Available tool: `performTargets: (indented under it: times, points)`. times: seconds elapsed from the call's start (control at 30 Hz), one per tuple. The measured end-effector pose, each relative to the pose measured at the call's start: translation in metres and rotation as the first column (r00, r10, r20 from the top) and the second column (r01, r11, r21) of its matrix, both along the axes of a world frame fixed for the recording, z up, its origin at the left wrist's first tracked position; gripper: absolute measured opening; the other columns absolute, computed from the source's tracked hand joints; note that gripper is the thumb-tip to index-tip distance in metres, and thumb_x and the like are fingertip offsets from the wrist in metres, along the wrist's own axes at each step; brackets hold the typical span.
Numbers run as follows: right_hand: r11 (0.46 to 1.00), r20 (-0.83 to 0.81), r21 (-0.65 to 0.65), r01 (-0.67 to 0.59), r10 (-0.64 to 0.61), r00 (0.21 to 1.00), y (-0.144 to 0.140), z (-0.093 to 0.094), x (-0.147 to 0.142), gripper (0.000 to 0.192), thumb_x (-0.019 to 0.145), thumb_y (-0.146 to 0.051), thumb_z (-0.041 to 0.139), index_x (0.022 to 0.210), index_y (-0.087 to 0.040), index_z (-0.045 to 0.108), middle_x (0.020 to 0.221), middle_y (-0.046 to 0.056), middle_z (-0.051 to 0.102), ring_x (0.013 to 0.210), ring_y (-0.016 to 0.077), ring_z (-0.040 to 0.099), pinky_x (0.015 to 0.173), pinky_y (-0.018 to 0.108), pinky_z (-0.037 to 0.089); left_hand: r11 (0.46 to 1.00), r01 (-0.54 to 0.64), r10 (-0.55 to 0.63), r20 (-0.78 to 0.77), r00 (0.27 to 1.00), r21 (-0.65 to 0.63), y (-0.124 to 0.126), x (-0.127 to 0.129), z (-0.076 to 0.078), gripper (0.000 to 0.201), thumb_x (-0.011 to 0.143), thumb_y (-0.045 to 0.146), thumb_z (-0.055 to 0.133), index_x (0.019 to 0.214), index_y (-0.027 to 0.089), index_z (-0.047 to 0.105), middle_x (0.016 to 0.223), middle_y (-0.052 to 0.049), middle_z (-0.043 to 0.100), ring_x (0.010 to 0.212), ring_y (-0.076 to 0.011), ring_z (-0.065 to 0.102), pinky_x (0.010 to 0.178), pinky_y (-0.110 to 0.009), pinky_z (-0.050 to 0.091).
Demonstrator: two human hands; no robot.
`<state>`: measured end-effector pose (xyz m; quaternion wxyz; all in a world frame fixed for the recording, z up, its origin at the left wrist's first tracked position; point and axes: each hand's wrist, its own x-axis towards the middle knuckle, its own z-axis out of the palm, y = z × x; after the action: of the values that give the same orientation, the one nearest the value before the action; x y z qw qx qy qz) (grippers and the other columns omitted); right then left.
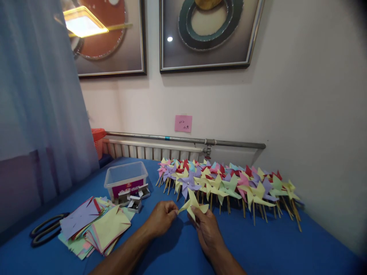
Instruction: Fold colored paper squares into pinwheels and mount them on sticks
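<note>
Both hands hold one yellow paper pinwheel point(192, 205) just above the blue table point(275, 248). My left hand point(162, 217) pinches its left tip between thumb and fingers. My right hand point(207, 226) grips it from below and the right. Whether it has a stick is hidden by my fingers. Behind it lies a long row of finished pinwheels point(229, 183) in yellow, purple, pink, red and green, on wooden sticks.
A stack of cut coloured paper squares point(96, 227) lies at the left, with black scissors point(47, 229) beside it. A clear plastic box point(126, 178) and small boxes of pins point(134, 201) stand behind the stack. A wall, radiator and pipe point(186, 140) bound the far side.
</note>
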<state>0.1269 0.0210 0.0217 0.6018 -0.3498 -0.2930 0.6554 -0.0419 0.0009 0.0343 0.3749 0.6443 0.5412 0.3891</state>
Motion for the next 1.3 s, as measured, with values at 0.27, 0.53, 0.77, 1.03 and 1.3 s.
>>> performTargets:
  times: [0.27, 0.53, 0.77, 1.03, 1.3]
  points:
    - [1.000, -0.004, -0.016, -0.010, 0.010, 1.000, -0.001, 0.002, 0.000, 0.034, 0.048, -0.023, 0.093, 0.072, -0.019, 0.070, 0.065, -0.003, 0.071, 0.063, 0.0165, 0.063, 0.065, 0.028, 0.051, 0.999, -0.033, 0.033, 0.000, 0.999, -0.012, 0.000, 0.001, 0.002, 0.016, 0.081, 0.031, 0.052, 0.074, 0.018, 0.058, 0.062, 0.004, 0.046, 0.059, -0.0118, 0.040, 0.057, -0.025, 0.029]
    - [1.000, 0.006, -0.006, 0.000, 0.000, 1.000, 0.003, -0.003, 0.000, 0.036, 0.048, -0.026, 0.094, 0.074, -0.020, 0.070, 0.066, -0.002, 0.072, 0.063, 0.0183, 0.065, 0.064, 0.030, 0.052, 1.000, -0.015, 0.015, 0.002, 1.000, 0.012, 0.000, 0.000, 0.000, 0.017, 0.081, 0.032, 0.052, 0.074, 0.018, 0.059, 0.063, 0.004, 0.047, 0.060, -0.0124, 0.041, 0.057, -0.024, 0.030]
    - [1.000, 0.017, 0.008, -0.002, 0.002, 1.000, 0.005, -0.007, -0.001, 0.035, 0.051, -0.030, 0.093, 0.076, -0.021, 0.070, 0.067, 0.000, 0.074, 0.069, 0.0243, 0.071, 0.067, 0.034, 0.055, 1.000, -0.015, 0.015, 0.007, 1.000, 0.010, 0.000, 0.000, 0.000, 0.015, 0.081, 0.031, 0.052, 0.072, 0.019, 0.057, 0.062, 0.005, 0.045, 0.059, -0.0123, 0.039, 0.057, -0.025, 0.029]
    - [1.000, 0.026, 0.029, -0.007, 0.006, 1.000, 0.007, -0.007, 0.000, 0.033, 0.053, -0.030, 0.091, 0.077, -0.021, 0.070, 0.069, 0.002, 0.075, 0.072, 0.0261, 0.073, 0.068, 0.035, 0.056, 1.000, -0.020, 0.020, -0.005, 1.000, 0.021, -0.003, 0.004, 0.003, 0.017, 0.081, 0.032, 0.051, 0.072, 0.019, 0.057, 0.062, 0.004, 0.046, 0.060, -0.0125, 0.041, 0.058, -0.025, 0.029]
    - [0.999, 0.016, 0.035, 0.005, -0.006, 1.000, 0.009, -0.010, 0.001, 0.033, 0.053, -0.030, 0.091, 0.078, -0.021, 0.070, 0.069, 0.001, 0.075, 0.071, 0.0259, 0.073, 0.068, 0.034, 0.056, 0.999, -0.031, 0.031, -0.009, 0.999, 0.043, 0.000, 0.004, -0.006, 0.021, 0.082, 0.036, 0.050, 0.073, 0.019, 0.058, 0.063, 0.004, 0.047, 0.061, -0.0129, 0.042, 0.057, -0.025, 0.029]
